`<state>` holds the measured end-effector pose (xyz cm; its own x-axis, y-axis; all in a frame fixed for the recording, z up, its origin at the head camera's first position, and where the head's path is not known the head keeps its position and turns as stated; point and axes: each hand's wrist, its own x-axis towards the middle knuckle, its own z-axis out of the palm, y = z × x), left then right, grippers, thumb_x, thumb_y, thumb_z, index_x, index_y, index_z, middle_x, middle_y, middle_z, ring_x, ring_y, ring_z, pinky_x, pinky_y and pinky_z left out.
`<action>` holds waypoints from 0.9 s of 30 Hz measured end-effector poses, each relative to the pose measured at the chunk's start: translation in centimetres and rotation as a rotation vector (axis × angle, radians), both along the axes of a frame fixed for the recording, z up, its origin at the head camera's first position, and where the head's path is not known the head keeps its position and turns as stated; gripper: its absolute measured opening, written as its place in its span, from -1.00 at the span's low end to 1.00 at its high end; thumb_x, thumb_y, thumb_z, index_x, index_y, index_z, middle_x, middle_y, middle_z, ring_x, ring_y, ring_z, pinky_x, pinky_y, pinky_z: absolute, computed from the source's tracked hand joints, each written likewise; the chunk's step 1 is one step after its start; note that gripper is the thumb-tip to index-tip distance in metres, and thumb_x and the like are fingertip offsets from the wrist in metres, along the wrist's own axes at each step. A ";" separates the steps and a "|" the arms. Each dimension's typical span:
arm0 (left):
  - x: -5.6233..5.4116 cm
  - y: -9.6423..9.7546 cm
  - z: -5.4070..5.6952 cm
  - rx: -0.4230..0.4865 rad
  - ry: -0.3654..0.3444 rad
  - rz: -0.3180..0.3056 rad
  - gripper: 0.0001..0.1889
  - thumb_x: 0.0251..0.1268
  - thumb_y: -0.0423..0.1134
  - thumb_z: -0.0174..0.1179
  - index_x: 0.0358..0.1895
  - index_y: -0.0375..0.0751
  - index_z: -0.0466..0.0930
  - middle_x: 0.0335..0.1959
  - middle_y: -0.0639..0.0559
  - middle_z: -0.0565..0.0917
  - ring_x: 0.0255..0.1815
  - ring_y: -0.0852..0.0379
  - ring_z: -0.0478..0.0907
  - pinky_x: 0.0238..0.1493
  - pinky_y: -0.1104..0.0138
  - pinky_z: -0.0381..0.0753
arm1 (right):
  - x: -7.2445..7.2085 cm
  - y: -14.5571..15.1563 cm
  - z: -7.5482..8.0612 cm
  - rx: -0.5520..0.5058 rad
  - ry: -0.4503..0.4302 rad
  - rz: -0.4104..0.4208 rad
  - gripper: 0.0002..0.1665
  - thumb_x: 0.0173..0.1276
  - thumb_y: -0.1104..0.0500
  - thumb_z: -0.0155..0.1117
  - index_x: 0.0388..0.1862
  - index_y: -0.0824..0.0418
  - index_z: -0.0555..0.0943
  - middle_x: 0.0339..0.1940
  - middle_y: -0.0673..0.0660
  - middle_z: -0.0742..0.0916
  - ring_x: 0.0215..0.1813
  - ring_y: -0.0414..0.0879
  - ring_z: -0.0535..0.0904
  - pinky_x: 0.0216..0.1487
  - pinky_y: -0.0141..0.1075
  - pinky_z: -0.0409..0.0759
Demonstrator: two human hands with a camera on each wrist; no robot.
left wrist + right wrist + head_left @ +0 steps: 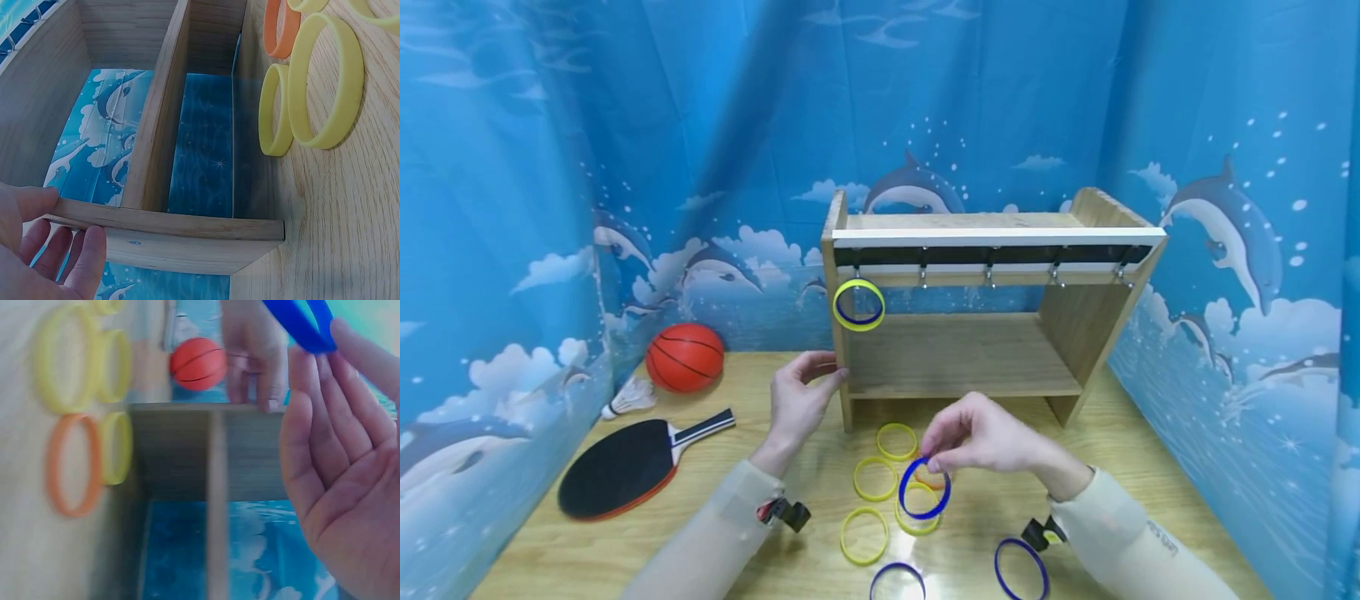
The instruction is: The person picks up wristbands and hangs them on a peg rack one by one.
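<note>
My left hand (797,400) grips the near edge of the left side panel of a wooden shelf rack (962,350), thumb on one face and fingers on the other. In my right hand (981,437), thumb and fingertips pinch a blue wristband (943,505), held up in front of the rack above the table. A yellow wristband (859,328) and a blue one hang together on the leftmost hook. The other hooks along the white rail (992,237) are bare. Several yellow wristbands (350,81) and an orange wristband (53,465) lie on the table below.
Two more blue wristbands (1045,575) lie near the table's front edge. To the left are a black table tennis paddle (617,468), a shuttlecock (631,396) and a small red basketball (685,358). Blue dolphin-print curtains (760,167) enclose the wooden table (1120,467).
</note>
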<state>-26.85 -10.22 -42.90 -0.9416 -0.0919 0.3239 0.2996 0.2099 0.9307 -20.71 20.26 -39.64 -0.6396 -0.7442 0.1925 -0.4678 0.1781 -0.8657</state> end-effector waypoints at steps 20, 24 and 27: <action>0.0 0.0 0.0 0.006 0.008 -0.003 -0.68 0.33 -0.39 0.59 0.12 -0.25 0.83 0.10 -0.26 0.90 0.21 -0.21 0.87 0.06 0.59 0.71 | -0.9 -2.1 7.7 -0.628 -0.033 -0.556 -0.60 0.48 0.53 0.44 -0.20 0.00 0.86 -0.26 -0.09 0.95 -0.20 -0.26 0.92 -0.08 -0.34 0.90; 0.1 0.0 0.0 -0.001 0.000 -0.001 -0.67 0.33 -0.38 0.59 0.13 -0.24 0.83 0.10 -0.25 0.90 0.22 -0.20 0.86 0.06 0.60 0.71 | -1.2 -2.9 8.1 -0.747 -0.050 -0.621 -0.59 0.50 0.54 0.41 -0.21 0.01 0.87 -0.26 -0.05 0.95 -0.20 -0.23 0.93 -0.09 -0.34 0.89; 0.1 0.0 0.0 0.003 -0.001 -0.001 -0.68 0.33 -0.39 0.59 0.12 -0.24 0.83 0.10 -0.26 0.90 0.22 -0.21 0.87 0.06 0.59 0.71 | -1.5 -3.5 8.1 -0.825 -0.075 -0.670 -0.54 0.50 0.57 0.37 -0.24 0.00 0.88 -0.28 -0.05 0.95 -0.23 -0.22 0.93 -0.11 -0.35 0.89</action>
